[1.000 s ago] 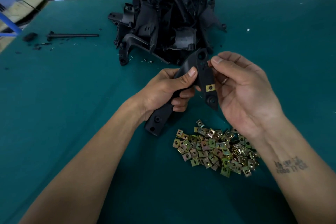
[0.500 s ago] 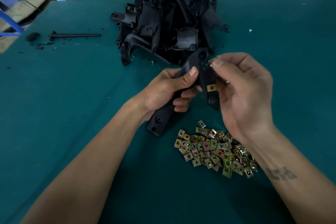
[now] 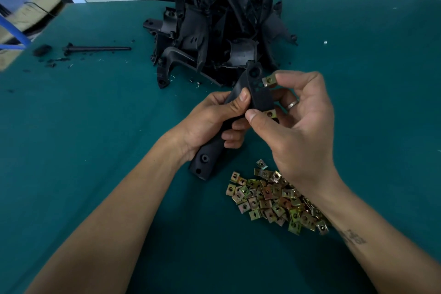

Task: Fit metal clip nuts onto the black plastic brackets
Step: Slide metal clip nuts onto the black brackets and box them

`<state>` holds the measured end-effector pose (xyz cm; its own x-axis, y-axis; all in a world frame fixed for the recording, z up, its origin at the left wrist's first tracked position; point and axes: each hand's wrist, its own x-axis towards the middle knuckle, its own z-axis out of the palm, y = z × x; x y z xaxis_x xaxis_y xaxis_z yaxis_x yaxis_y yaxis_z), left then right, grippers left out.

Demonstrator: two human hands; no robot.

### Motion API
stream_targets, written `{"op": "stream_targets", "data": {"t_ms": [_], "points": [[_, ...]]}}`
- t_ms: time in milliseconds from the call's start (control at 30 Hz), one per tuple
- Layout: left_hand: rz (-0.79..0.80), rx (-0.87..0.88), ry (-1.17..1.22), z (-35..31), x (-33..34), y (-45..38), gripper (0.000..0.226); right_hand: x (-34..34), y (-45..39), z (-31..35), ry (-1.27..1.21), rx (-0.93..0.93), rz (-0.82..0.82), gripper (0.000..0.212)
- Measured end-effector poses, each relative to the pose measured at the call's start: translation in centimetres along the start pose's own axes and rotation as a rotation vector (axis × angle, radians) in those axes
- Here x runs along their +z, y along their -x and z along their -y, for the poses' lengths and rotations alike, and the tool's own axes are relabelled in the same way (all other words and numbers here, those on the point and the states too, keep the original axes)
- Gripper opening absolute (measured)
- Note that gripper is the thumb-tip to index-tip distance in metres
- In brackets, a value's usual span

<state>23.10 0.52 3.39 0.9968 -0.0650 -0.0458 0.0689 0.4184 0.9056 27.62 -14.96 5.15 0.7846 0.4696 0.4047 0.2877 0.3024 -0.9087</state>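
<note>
At the far left edge, blurred cardboard boxes (image 3: 28, 9) sit beyond the green surface (image 3: 71, 150). On the surface near them lies a thin black rod (image 3: 97, 48) with small black scraps (image 3: 43, 49) scattered just beside its left end. Further right, at the back of the surface, rises a tangled pile of black plastic brackets (image 3: 214, 31).

In front of that pile, the left hand (image 3: 210, 122) grips one black bracket (image 3: 259, 93) around its middle, fingers curled under it and the thumb pressed on its upper face. The bracket runs diagonally, its lower end (image 3: 202, 167) sticking out below the palm close to the surface, its upper end raised toward the pile.

The right hand (image 3: 300, 126) meets the bracket from the right. Its fingertips pinch a metal clip nut (image 3: 269, 80) against the bracket's upper right edge, just beside a round hole. A second clip nut (image 3: 270, 114) sits on the bracket's edge lower down, next to the right thumb. A ring shows on one finger.

Below the right wrist, a loose heap of clip nuts (image 3: 274, 200) lies on the surface, partly hidden by the forearm. A tiny pale speck (image 3: 325, 42) rests alone far to the right.
</note>
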Motion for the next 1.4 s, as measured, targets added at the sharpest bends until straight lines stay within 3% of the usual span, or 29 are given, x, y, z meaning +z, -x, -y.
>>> {"op": "stream_targets", "data": {"t_ms": [1400], "points": [[0.025, -0.025, 0.008, -0.16, -0.1, 0.41, 0.031, 0.4, 0.2, 0.42, -0.009, -0.01, 0.123, 0.04]]}}
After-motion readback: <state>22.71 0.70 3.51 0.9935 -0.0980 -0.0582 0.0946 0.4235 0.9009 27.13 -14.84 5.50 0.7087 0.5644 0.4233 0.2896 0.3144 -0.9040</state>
